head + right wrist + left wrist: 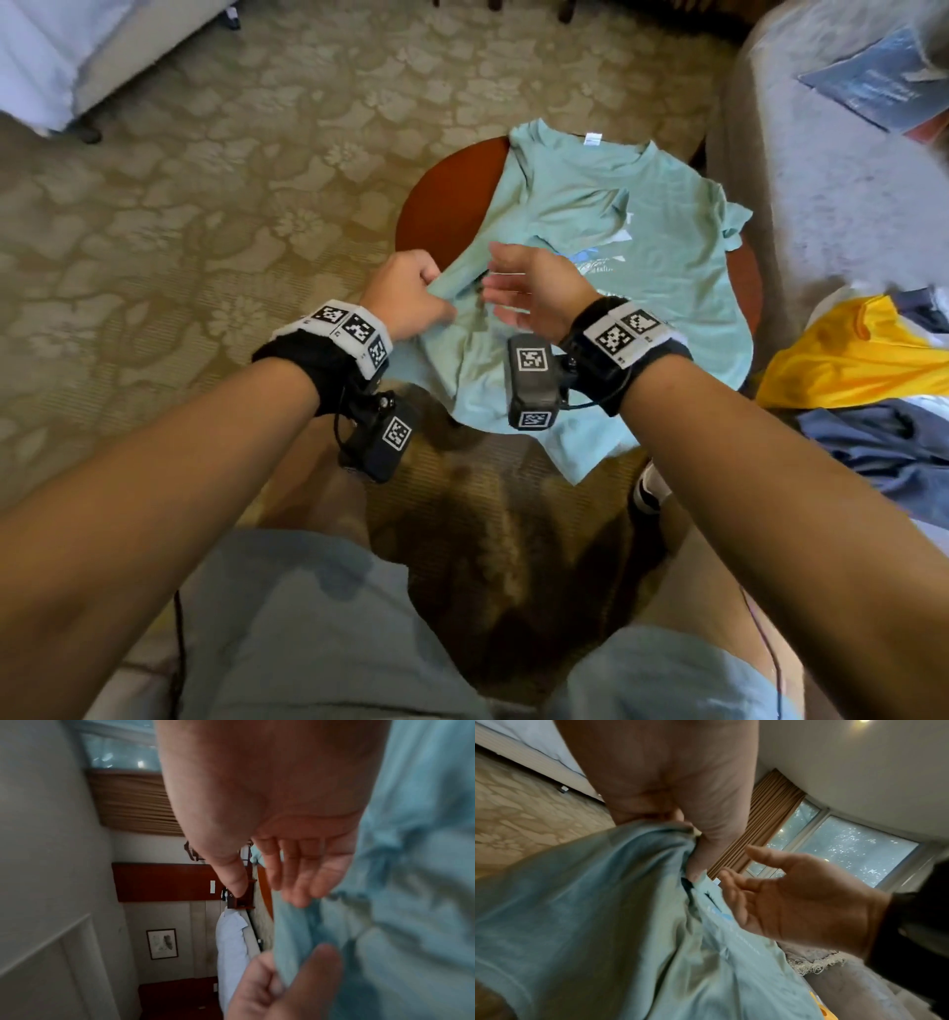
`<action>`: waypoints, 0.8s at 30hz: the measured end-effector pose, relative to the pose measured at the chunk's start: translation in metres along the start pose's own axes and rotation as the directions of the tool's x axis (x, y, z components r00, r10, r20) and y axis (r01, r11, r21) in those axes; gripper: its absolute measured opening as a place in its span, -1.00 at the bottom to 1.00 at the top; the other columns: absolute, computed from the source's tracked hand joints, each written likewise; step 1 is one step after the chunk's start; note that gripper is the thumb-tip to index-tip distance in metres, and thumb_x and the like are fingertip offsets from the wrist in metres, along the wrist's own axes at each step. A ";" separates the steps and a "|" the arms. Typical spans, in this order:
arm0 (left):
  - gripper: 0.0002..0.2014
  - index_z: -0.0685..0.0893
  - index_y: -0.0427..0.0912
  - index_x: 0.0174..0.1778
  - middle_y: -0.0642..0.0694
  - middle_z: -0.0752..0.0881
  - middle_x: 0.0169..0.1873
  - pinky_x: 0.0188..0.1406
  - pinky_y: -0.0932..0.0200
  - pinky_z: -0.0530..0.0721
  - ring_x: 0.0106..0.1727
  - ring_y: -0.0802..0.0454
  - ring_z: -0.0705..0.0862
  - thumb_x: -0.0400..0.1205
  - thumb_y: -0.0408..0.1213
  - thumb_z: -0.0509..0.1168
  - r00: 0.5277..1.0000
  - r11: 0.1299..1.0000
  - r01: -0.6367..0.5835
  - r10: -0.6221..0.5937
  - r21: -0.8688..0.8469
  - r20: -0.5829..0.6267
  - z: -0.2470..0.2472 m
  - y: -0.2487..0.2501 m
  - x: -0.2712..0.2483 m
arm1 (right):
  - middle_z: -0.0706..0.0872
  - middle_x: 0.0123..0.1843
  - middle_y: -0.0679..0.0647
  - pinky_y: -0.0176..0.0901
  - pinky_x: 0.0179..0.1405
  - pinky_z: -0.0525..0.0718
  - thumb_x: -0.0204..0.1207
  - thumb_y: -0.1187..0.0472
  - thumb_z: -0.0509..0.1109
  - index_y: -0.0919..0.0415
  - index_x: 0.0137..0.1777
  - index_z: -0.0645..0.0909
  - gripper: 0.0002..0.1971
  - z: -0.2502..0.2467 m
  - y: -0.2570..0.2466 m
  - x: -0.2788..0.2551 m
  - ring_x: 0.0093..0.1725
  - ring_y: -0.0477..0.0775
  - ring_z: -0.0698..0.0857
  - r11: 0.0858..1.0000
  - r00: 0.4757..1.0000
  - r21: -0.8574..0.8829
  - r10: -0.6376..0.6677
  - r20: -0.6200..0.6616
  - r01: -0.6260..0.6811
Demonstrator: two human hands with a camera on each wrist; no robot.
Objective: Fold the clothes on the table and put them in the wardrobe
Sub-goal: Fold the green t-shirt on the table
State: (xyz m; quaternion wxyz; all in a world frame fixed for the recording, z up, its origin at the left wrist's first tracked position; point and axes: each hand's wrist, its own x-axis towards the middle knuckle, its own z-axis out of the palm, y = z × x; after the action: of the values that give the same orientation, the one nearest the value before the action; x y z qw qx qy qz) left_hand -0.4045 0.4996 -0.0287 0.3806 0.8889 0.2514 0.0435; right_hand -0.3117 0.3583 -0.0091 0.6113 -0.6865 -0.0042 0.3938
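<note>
A light teal T-shirt (642,267) lies spread over a small round reddish-brown table (441,205), its hem hanging off the near edge and its left side partly folded inward. My left hand (411,298) pinches a raised fold of the shirt's left side; the bunched cloth (618,882) under my thumb fills the left wrist view. My right hand (524,293) hovers just right of it with straight fingers (295,878), palm turned toward the left hand, holding nothing. My right hand (782,902) also shows in the left wrist view.
A grey upholstered seat (821,169) stands right of the table with a blue booklet (878,77) on it. A yellow garment (862,354) and a dark blue one (883,447) lie heaped at the right. A bed corner (67,56) is at far left. Patterned carpet surrounds the table.
</note>
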 end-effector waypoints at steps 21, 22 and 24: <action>-0.87 0.65 -0.30 -0.10 -0.13 0.56 -0.56 -0.72 0.29 0.37 -0.71 0.11 0.43 0.54 -0.39 0.47 0.783 0.989 0.136 -0.140 0.053 0.606 -0.007 -0.004 -0.034 | 0.69 -0.04 0.09 -0.21 -0.27 0.72 0.60 0.45 0.28 0.25 0.24 0.70 -0.70 -0.025 -0.007 0.028 0.01 0.12 0.68 0.991 0.993 0.071 -0.114 -0.015 0.115; -0.92 0.64 -0.27 -0.17 -0.10 0.55 -0.60 -0.72 0.30 0.35 -0.71 0.12 0.42 0.55 -0.41 0.44 0.765 0.988 0.137 -0.154 0.076 0.625 -0.008 -0.001 -0.036 | 0.70 -0.05 0.07 -0.24 -0.29 0.69 0.59 0.45 0.29 0.24 0.27 0.70 -0.68 -0.028 -0.007 0.028 -0.06 0.07 0.68 0.992 0.994 0.068 -0.107 -0.025 0.109; -0.87 0.62 -0.25 -0.28 -0.02 0.55 -0.65 -0.67 0.29 0.36 -0.69 0.13 0.43 0.56 -0.41 0.41 0.712 0.984 0.111 -0.176 0.139 0.680 -0.005 0.003 -0.040 | 0.70 -0.05 0.05 -0.21 -0.24 0.68 0.54 0.48 0.29 0.19 0.29 0.71 -0.62 -0.033 -0.006 0.029 -0.08 0.06 0.66 0.993 0.993 0.034 -0.112 -0.030 0.113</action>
State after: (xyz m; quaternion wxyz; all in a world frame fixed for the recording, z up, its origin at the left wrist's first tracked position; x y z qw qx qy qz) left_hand -0.4393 0.4821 -0.0181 0.4094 0.8347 0.1618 -0.3308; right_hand -0.2710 0.3463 -0.0217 0.6446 -0.6797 -0.0271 0.3490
